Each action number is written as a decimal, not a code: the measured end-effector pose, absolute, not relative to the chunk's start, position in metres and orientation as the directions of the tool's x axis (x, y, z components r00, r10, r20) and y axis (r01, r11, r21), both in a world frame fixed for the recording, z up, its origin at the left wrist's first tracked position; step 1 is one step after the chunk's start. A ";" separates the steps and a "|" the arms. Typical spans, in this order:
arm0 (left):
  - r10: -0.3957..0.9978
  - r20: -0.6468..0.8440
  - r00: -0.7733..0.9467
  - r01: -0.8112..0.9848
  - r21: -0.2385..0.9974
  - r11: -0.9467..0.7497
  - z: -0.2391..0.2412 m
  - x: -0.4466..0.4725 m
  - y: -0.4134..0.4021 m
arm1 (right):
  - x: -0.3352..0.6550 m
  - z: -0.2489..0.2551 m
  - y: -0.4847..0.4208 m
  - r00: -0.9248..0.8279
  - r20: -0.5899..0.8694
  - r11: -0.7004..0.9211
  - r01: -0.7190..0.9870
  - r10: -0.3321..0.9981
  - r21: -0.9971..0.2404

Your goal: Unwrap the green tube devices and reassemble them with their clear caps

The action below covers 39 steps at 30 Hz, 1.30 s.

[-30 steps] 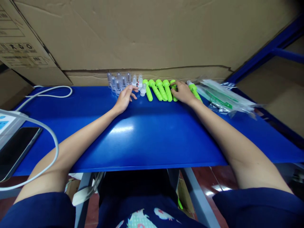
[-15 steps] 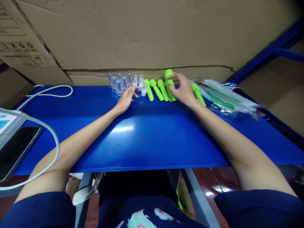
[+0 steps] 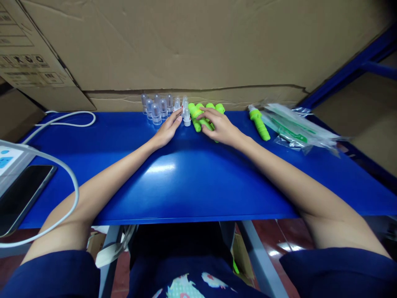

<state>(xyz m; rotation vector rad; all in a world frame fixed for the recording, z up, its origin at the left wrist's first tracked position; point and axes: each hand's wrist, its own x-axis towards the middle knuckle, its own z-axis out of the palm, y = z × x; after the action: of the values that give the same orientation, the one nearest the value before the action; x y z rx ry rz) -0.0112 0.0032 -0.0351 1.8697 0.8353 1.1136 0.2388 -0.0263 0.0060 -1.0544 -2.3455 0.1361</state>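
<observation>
Several bright green plastic tubes (image 3: 196,114) lie side by side at the back of the blue table (image 3: 186,178). My right hand (image 3: 218,127) rests on top of them, fingers curled over the tubes. To their left stand several small clear caps (image 3: 156,109) and a white-tipped cap (image 3: 187,118). My left hand (image 3: 168,130) lies flat on the table with its fingertips stretched out, touching the caps near the white-tipped one. One more green tube (image 3: 259,121) lies apart to the right.
Clear plastic bags (image 3: 294,128) are piled at the back right. A black phone (image 3: 18,196) and a white cable (image 3: 66,174) lie at the left edge. Cardboard boxes (image 3: 186,45) wall the back. A blue frame (image 3: 350,68) rises at right.
My right hand lifted one green tube, then moved left and came down over the row of tubes. The left hand's fingers stretched out toward the caps.
</observation>
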 end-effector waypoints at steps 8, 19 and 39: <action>0.803 0.404 0.438 0.144 0.850 -0.506 -0.031 -0.009 0.000 | 0.235 0.002 -0.027 -0.543 0.472 0.707 0.633 0.695 -0.314; 0.797 0.417 0.436 0.377 0.720 -0.583 -0.029 -0.012 -0.008 | 0.224 -0.004 -0.035 -0.615 0.455 0.763 0.562 0.644 -0.320; 0.902 0.384 0.199 0.243 0.872 -0.425 -0.036 -0.009 0.003 | 0.230 -0.002 -0.030 -0.562 0.451 0.715 0.614 0.694 -0.335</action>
<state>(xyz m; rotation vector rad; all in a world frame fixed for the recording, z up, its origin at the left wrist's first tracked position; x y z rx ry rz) -0.0087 0.0028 -0.0356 1.8038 1.0712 1.2477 0.2305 -0.0301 -0.0017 -0.9919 -2.3559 0.1876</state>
